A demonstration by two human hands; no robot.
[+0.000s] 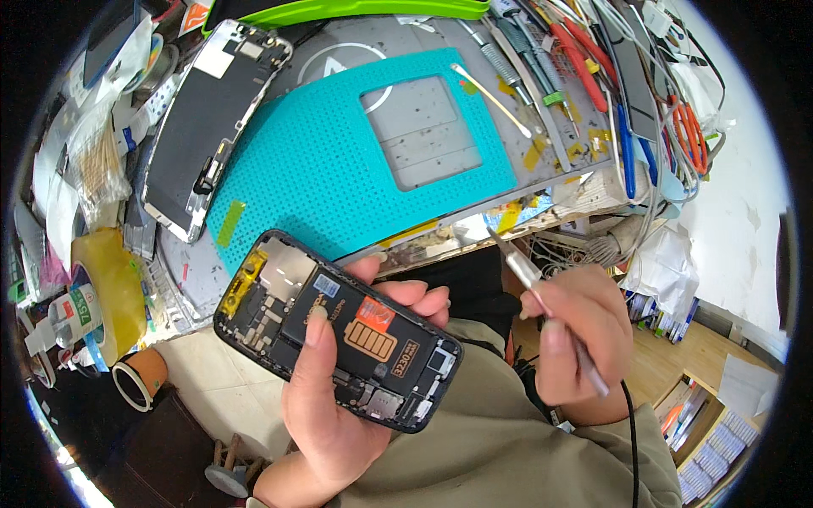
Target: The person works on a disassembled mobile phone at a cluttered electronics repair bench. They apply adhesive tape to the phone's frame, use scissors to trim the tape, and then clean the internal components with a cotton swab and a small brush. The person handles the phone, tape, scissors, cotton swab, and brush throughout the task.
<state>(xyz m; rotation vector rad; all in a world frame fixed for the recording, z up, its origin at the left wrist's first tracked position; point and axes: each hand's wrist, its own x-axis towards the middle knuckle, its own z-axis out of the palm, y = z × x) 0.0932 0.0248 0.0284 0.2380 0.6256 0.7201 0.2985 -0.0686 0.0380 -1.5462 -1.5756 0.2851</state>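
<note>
My left hand [330,415] grips an opened smartphone [279,339], its thumb on the black battery [339,326] and fingers curled round the far edge. The phone tilts in the air in front of the bench, insides facing up, with circuit parts at both ends. My right hand [584,339] is closed round a slim silver knife-like tool [523,269]. Its thin tip points up and left, apart from the phone. At the left of the bench lies a detached phone screen assembly [199,127], dark back up.
A turquoise perforated mat [313,161] with a rectangular cutout covers the bench middle, a cotton swab [495,102] at its right. Screwdrivers [500,59], red-handled pliers [580,63] and cables crowd the right. A yellow tape roll [110,288] stands left. A stool [229,470] is below.
</note>
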